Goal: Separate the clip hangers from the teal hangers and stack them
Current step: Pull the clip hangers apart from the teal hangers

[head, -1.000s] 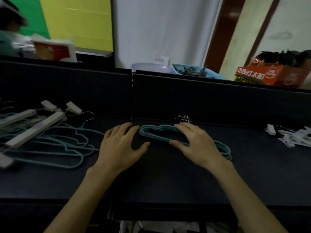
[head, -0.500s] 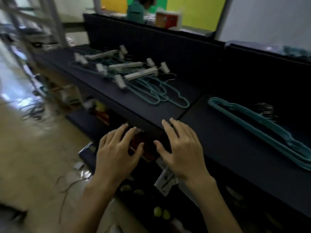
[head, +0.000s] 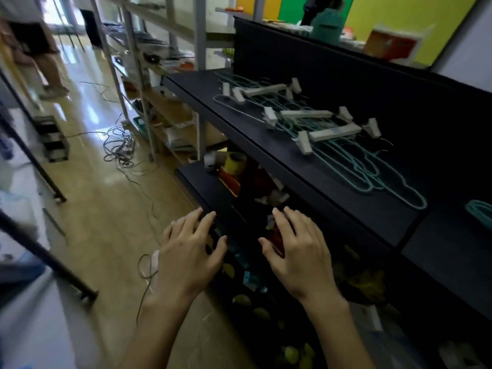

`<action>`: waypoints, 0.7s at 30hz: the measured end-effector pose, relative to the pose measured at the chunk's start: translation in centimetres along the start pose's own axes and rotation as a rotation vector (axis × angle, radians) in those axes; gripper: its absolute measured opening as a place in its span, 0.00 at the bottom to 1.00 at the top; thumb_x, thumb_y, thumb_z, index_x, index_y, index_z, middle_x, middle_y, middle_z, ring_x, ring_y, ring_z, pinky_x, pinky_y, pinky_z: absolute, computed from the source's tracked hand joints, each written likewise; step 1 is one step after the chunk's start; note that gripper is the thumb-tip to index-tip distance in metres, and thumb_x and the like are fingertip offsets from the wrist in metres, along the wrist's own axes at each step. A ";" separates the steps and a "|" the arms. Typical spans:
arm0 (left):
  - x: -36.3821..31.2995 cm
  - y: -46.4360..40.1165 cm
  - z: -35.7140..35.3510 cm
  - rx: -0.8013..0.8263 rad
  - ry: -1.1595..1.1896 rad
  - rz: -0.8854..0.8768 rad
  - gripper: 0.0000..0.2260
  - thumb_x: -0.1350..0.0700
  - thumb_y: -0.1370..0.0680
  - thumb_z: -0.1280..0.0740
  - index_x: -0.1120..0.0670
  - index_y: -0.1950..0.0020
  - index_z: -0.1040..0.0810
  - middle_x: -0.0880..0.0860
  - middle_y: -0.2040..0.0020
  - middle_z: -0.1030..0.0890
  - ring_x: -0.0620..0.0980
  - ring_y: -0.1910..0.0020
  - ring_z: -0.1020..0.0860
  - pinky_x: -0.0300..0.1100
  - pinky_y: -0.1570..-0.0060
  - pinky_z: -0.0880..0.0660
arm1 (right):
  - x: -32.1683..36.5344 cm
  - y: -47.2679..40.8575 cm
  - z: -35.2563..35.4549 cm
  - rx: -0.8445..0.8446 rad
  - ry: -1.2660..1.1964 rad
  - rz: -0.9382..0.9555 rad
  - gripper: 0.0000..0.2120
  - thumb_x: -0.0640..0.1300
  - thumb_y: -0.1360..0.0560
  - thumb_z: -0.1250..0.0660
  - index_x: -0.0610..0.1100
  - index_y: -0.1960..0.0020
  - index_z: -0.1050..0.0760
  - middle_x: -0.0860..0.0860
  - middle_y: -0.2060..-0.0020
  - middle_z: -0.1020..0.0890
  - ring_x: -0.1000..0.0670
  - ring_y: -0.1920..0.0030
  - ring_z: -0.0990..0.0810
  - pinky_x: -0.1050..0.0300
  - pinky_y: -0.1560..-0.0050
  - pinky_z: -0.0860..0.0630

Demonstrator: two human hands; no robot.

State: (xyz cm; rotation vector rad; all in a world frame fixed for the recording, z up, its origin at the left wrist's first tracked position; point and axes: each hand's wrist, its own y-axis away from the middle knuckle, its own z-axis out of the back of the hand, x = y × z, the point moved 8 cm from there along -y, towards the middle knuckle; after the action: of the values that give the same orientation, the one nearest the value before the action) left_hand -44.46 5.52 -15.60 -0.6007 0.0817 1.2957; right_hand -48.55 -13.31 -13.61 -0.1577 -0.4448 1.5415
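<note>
Both our hands grasp nothing: our left hand (head: pixel 189 251) and right hand (head: pixel 300 251) hover with fingers spread, low before the black table (head: pixel 332 182). Left of us, cables (head: pixel 119 147) litter the floor beside metal shelving (head: pixel 138 75). On the tabletop, white clip hangers (head: pixel 306 114) lie tangled over teal hangers (head: pixel 367 171); a teal stack (head: pixel 480 211) sits far right.
</note>
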 end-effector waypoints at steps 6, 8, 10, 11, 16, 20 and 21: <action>10.7 -3.6 1.0 0.017 -0.048 0.064 0.26 0.39 0.28 0.44 0.50 0.36 0.25 0.52 0.37 0.24 0.54 0.39 0.27 0.51 0.42 0.31 | 7.6 -5.0 -7.1 0.097 0.012 0.040 0.29 0.58 0.26 0.36 0.45 0.30 0.33 0.43 0.34 0.27 0.43 0.33 0.30 0.46 0.34 0.32; 13.3 -4.9 1.3 0.028 -0.074 0.069 0.25 0.39 0.28 0.43 0.50 0.36 0.25 0.52 0.37 0.23 0.53 0.39 0.27 0.52 0.43 0.30 | 9.5 -6.9 -8.5 0.111 0.009 0.044 0.29 0.59 0.26 0.37 0.45 0.30 0.33 0.43 0.34 0.27 0.43 0.33 0.30 0.46 0.34 0.32; 15.3 -6.6 1.7 0.037 -0.077 0.087 0.25 0.39 0.28 0.43 0.49 0.36 0.25 0.51 0.37 0.24 0.52 0.39 0.28 0.53 0.45 0.27 | 10.9 -9.0 -9.3 0.115 0.000 0.041 0.29 0.59 0.26 0.39 0.45 0.30 0.33 0.43 0.34 0.27 0.43 0.33 0.30 0.46 0.34 0.32; 16.2 -7.5 1.8 0.040 -0.077 0.098 0.25 0.39 0.28 0.43 0.49 0.36 0.25 0.51 0.37 0.24 0.52 0.39 0.29 0.53 0.45 0.26 | 11.3 -10.1 -9.6 0.116 0.001 0.039 0.29 0.59 0.26 0.40 0.45 0.30 0.33 0.43 0.34 0.27 0.43 0.33 0.30 0.46 0.35 0.32; 19.1 -12.1 0.4 0.050 -0.074 0.096 0.26 0.39 0.28 0.44 0.50 0.36 0.24 0.52 0.37 0.24 0.52 0.39 0.28 0.52 0.45 0.27 | 12.5 -15.4 -12.6 0.139 0.013 0.042 0.29 0.61 0.26 0.44 0.46 0.30 0.33 0.43 0.33 0.28 0.43 0.33 0.30 0.46 0.35 0.32; 20.0 -17.4 -0.9 0.055 -0.085 0.058 0.25 0.39 0.28 0.43 0.51 0.38 0.23 0.53 0.38 0.23 0.54 0.41 0.26 0.52 0.44 0.29 | 12.8 -20.7 -14.6 0.141 -0.023 0.036 0.31 0.63 0.26 0.48 0.47 0.29 0.34 0.43 0.32 0.30 0.43 0.31 0.33 0.46 0.34 0.32; 20.1 -19.0 -0.9 0.050 -0.089 0.044 0.25 0.39 0.28 0.43 0.51 0.38 0.23 0.53 0.38 0.23 0.54 0.41 0.26 0.52 0.44 0.29 | 12.7 -22.2 -14.7 0.130 -0.028 0.033 0.31 0.63 0.26 0.47 0.47 0.29 0.34 0.43 0.32 0.30 0.43 0.31 0.33 0.46 0.34 0.32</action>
State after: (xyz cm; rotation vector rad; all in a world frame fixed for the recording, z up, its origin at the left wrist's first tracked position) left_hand -20.92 19.99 -17.04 -0.5006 0.0541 1.3574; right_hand -22.88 0.92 -16.50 -0.0429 -0.3643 1.6019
